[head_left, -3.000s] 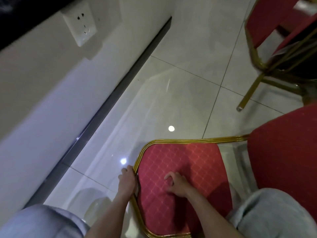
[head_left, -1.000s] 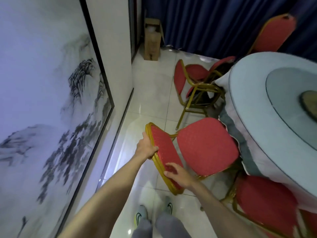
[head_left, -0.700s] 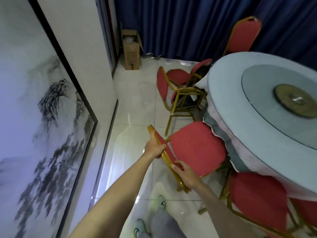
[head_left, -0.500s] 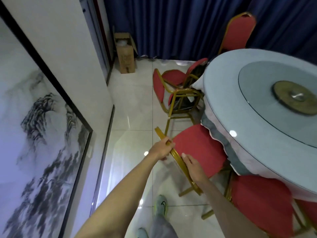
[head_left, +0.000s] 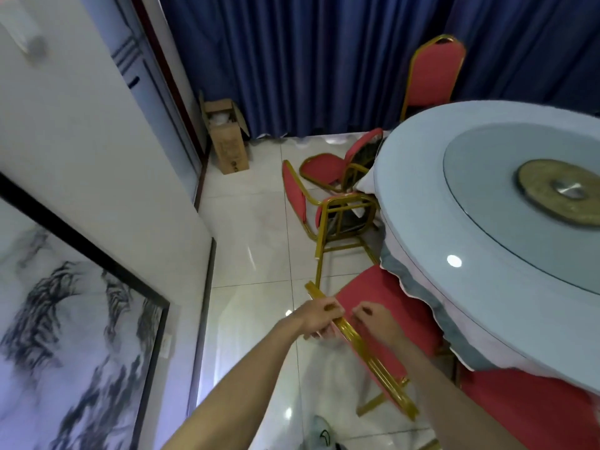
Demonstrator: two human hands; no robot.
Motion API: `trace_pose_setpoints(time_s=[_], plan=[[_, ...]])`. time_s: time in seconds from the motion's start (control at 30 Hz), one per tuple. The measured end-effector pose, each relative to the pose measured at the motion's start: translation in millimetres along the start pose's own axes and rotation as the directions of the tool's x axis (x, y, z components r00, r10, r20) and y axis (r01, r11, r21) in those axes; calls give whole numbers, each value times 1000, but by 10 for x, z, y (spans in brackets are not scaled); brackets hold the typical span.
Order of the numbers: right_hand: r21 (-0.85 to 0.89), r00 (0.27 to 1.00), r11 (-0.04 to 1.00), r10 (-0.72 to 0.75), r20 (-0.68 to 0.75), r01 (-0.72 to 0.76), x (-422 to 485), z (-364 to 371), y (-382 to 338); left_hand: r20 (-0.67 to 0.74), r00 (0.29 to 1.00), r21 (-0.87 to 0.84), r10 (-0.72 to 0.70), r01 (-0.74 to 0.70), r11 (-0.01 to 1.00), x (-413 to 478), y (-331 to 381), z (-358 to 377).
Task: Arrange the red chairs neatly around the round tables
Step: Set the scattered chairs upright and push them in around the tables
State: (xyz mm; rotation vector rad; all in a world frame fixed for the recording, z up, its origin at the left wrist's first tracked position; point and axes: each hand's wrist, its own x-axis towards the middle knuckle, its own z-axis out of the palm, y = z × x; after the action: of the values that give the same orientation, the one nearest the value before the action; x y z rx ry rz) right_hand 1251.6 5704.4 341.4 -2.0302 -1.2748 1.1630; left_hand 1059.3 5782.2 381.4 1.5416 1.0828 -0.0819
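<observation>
- Head view: a person's left hand (head_left: 319,318) clenches the gold top rail (head_left: 367,349) of a red banquet chair (head_left: 389,303), fingers wrapped over the rail. The right hand (head_left: 376,321) grasps the same rail from the seat side with curled fingers.
- The held chair stands at the edge of the round table (head_left: 470,287). The front of its seat is hidden under the pale blue tablecloth, and only one rear leg shows clearly.
- A second red chair (head_left: 526,414) at lower right is overhung by the cloth and cut off by the frame edge.
- Farther along the table, a tilted chair (head_left: 294,198) leans at the cloth, with another chair (head_left: 319,167) just behind it; their legs overlap and are hard to separate.
- An upright chair (head_left: 436,76) stands beyond the table against the blue curtain (head_left: 324,60), its seat hidden by the tabletop.
- The glass turntable (head_left: 480,177) and its brass hub (head_left: 558,193) run off the right edge.
- A cardboard box (head_left: 227,138) in the corner carries dark print too blurred to read.
- The framed ink landscape (head_left: 65,336) is cropped at left.
- One shoe (head_left: 321,433), cut by the bottom edge, bears a dark curved mark and no legible lettering.
</observation>
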Motion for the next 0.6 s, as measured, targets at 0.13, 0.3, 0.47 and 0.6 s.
trace_pose_setpoints(time_s=[0.13, 0.3, 0.47, 0.6], plan=[[72, 999, 996, -51, 6, 50, 390, -2, -378, -238, 967, 54, 94, -83, 995, 50, -99, -376], [216, 999, 976, -30, 29, 23, 986, 206, -900, -371, 927, -70, 63, -95, 993, 195, -276, -1040], [198, 997, 980, 6, 80, -22, 1657, 500, -1455, -414, 910, -184, 18, -104, 977, 553, -594, -1840], [154, 992, 986, 36, 122, -55, 2196, 643, -1882, -406, 914, -206, 2, -94, 974, 738, -719, -2540]])
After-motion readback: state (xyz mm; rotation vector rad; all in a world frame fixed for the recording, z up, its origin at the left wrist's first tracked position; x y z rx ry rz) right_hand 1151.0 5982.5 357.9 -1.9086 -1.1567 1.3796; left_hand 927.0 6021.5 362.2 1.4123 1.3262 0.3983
